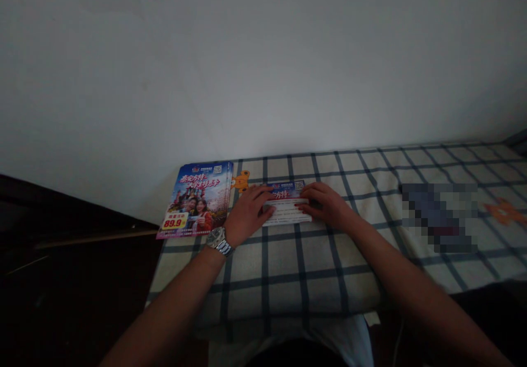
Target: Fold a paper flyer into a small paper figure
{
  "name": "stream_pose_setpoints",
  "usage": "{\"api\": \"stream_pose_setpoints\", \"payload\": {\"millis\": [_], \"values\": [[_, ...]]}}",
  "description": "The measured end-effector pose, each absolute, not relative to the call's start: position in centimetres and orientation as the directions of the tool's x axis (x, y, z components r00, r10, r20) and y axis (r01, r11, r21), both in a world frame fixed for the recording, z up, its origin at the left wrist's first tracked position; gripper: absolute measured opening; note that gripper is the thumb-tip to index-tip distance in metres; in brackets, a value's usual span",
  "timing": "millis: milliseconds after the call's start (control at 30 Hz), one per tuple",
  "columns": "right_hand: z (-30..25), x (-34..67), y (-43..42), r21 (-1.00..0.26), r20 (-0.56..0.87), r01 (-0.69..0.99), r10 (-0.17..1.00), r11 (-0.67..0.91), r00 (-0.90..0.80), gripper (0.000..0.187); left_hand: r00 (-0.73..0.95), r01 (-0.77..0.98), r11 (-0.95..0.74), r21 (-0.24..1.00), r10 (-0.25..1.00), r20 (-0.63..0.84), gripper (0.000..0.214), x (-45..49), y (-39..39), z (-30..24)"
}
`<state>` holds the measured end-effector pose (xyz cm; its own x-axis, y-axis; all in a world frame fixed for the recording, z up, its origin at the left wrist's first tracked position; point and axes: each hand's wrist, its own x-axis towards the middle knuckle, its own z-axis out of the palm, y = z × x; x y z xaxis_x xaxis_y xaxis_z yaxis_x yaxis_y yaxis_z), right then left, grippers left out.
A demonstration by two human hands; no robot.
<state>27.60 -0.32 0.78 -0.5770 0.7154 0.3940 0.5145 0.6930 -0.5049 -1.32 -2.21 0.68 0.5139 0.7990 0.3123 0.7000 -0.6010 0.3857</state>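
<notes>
A partly folded flyer (288, 207) lies in front of me, its blue printed top with a QR code showing above a white flap with lines of text. At its left edge, my left hand (251, 210), with a metal watch on the wrist, grips it between bent fingers and thumb. My right hand (325, 205) grips the opposite edge the same way. Left of my left hand sits a stack of matching flyers (193, 196), printed in blue and pink with a yellow 89.9 price label. The fingers partly cover the folded flyer's sides.
A blue-and-white checked cloth (284, 268) covers the surface and carries orange bear prints. A pale wall (263, 70) rises along the back edge. On the right lies a pixelated dark object (438, 218). The floor at the lower left is dark.
</notes>
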Motion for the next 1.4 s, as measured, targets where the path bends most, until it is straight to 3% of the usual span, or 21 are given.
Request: {"api": "stream_pose_setpoints", "payload": {"millis": [367, 967, 1400], "values": [[0.5, 27.9, -0.1, -0.444, 0.365, 0.594, 0.741, 0.671, -0.563, 0.018, 0.495, 0.679, -0.580, 0.450, 0.814, 0.303, 0.031, -0.8, -2.4, 1.2], [0.2, 28.3, 0.5, -0.500, 0.332, 0.582, 0.762, 0.642, -0.556, 0.027, 0.411, 0.773, -0.516, 0.370, 0.851, 0.327, 0.036, -0.6, -1.9, 0.7], [0.1, 28.0, 0.7, -0.519, 0.368, 0.579, 0.776, 0.629, -0.512, 0.015, 0.386, 0.771, -0.495, 0.401, 0.864, 0.324, 0.030, -0.5, -1.8, 0.7]]}}
